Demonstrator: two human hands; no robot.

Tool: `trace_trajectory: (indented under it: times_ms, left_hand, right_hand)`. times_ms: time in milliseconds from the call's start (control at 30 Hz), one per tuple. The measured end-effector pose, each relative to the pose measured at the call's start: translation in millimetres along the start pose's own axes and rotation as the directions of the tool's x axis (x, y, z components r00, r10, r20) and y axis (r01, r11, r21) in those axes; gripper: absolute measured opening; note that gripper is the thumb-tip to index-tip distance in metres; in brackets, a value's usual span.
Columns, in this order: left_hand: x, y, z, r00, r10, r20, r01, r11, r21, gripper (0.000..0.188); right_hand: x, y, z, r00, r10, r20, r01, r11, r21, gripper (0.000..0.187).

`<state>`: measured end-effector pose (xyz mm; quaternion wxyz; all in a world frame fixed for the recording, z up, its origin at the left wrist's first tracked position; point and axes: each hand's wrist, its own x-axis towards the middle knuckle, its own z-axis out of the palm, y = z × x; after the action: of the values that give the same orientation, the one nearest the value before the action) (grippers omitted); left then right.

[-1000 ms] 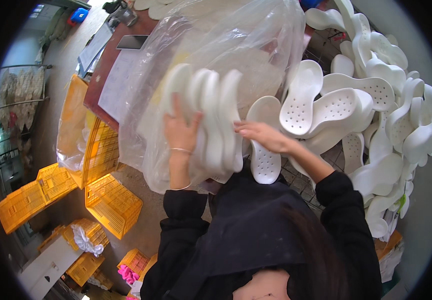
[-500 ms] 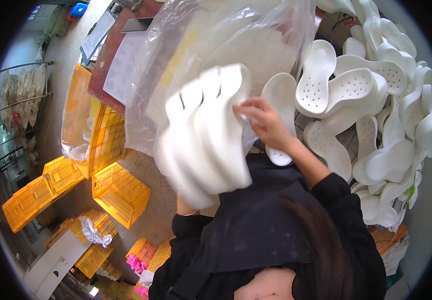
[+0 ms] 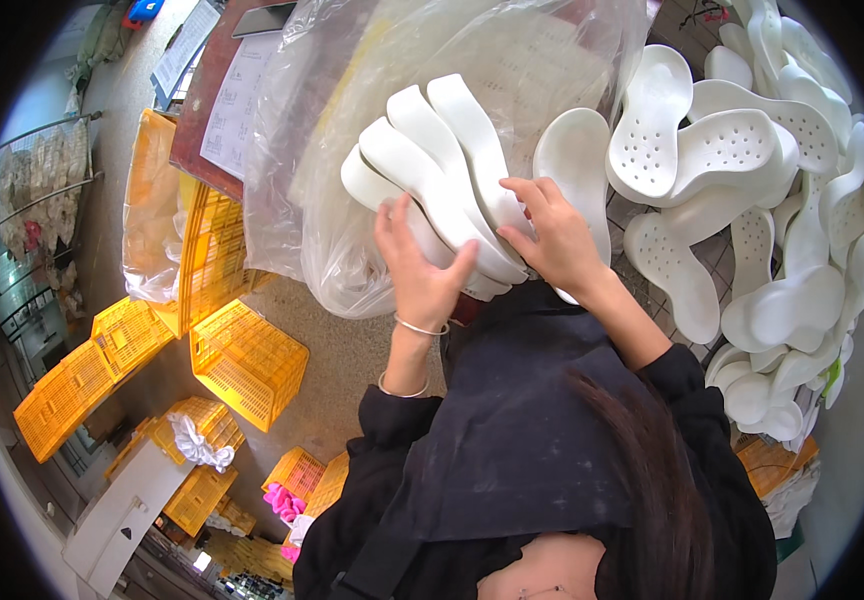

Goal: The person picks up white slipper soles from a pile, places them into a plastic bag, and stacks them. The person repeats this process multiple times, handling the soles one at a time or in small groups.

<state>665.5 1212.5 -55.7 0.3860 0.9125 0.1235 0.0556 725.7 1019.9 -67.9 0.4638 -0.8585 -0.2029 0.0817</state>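
Workshop: stacked yellow crates (image 3: 252,365), heaped white insoles (image 3: 787,310), printed sheet (image 3: 239,110) on work table (image 3: 202,110).

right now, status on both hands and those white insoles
Left hand spread against white insoles; right hand at their right side. At least four bunched, far ends fanned, over clear plastic. Loose insole partly behind right hand.

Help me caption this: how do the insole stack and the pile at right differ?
The stack is small; the pile, far larger.
The stack lines up side by side; the pile lies jumbled.
The stack shows no clear holes; the pile shows many.
Both are white.
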Motion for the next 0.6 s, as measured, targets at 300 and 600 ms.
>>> trace_trajectory:
  times_ms: [300,600]
  left_hand:
    - [3,13,16,0.996,-0.085,-0.009,0.085,0.996,0.018,0.093]
    - [-5,5,24,0.991,-0.087,-0.099,0.084,0.996,-0.035,0.09]
  right_hand:
    - [20,-11,4,0.993,0.097,0.059,-0.091,0.99,-0.107,0.038]
    - [11,1,5,0.986,0.165,0.013,-0.166,0.984,0.061,0.055]
